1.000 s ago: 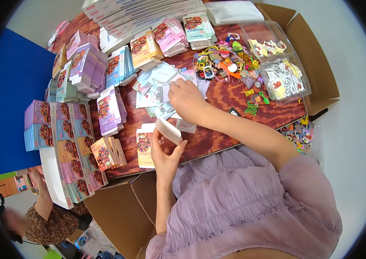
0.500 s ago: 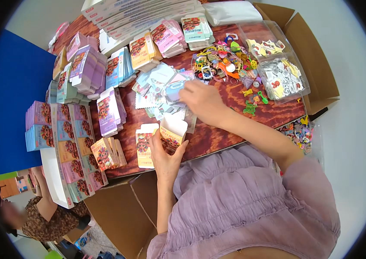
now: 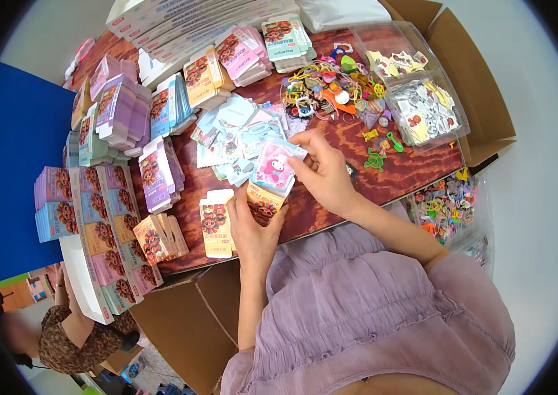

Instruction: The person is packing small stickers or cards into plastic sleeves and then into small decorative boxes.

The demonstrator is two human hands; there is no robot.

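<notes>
Near the front edge of the table [image 3: 332,138], the left hand [image 3: 254,232] holds a yellow box [image 3: 265,201]; the right hand [image 3: 324,174] pinches a pink-and-blue packet [image 3: 275,167] against its top. Loose packets [image 3: 225,138] lie just beyond, trinkets [image 3: 339,94] heap toward the far right corner, and stacked cartons [image 3: 121,113] line the left edge.

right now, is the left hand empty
No, the left hand holds a small yellow cardboard box with a printed front.
</notes>
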